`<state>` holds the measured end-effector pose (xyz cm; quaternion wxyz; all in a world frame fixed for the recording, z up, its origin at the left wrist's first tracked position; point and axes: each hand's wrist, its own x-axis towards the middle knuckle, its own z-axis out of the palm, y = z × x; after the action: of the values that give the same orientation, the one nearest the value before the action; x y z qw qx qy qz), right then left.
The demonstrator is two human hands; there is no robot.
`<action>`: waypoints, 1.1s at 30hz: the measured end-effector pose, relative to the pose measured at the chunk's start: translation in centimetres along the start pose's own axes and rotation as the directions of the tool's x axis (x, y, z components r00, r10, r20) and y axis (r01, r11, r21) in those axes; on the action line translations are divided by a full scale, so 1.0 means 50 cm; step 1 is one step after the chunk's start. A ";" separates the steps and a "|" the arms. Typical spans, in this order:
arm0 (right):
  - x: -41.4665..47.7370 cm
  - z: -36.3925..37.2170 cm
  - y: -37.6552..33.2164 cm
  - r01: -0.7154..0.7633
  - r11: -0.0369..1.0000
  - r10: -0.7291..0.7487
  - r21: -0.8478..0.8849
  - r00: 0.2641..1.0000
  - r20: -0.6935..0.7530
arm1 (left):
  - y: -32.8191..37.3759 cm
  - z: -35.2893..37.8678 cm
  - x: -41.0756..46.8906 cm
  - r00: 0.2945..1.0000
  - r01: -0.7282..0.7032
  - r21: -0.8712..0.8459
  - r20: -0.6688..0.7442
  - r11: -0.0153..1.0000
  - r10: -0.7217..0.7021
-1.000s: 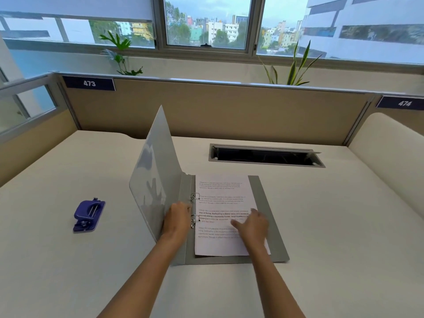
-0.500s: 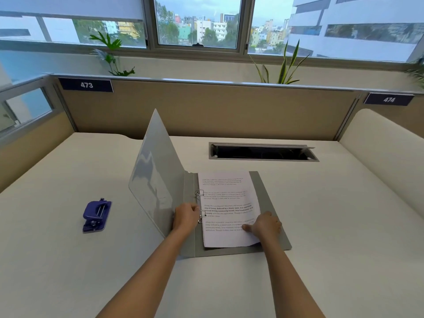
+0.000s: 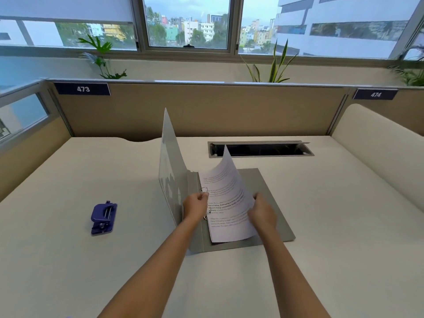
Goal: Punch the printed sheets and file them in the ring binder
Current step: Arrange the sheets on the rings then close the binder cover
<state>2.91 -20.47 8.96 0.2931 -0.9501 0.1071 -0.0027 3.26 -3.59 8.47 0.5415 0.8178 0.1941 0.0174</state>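
Our right hand (image 3: pixel 261 210) pinches the free right edge of the sheets (image 3: pixel 226 203) and curls them up off the binder (image 3: pixel 273 203) lying open on the tabletop (image 3: pixel 344 226). Our left hand (image 3: pixel 196 204), fingers curled at the rings (image 3: pixel 204 190), lies nearer the punched edge. That edge runs away from us along the spine, so we judge the holes must line up there.

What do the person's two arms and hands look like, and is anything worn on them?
Both forearms are bare as far as the head view shows them: no sleeves, no gloves. I see no watch or bracelet on either wrist and no ring on the left hand or the right hand, though the fingers are too small to be certain. No markings show.
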 end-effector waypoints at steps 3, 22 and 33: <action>-0.014 -0.012 -0.038 0.107 0.992 -0.105 -0.067 0.994 0.029 | 0.011 0.005 0.013 0.994 0.108 -0.200 0.033 0.974 -0.103; -0.007 -0.008 -0.074 0.239 0.907 -0.362 0.347 0.865 0.347 | 0.074 0.050 -0.008 0.957 0.274 -0.510 0.228 0.816 -0.179; 0.006 -0.014 -0.058 0.200 0.883 -0.323 0.425 0.915 0.242 | 0.083 0.069 -0.017 0.943 0.325 -0.634 0.268 0.702 -0.196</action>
<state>3.72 -18.61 11.13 0.4866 -0.8666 -0.0730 0.0830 4.52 -8.32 10.90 0.8108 0.5304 0.2390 -0.0651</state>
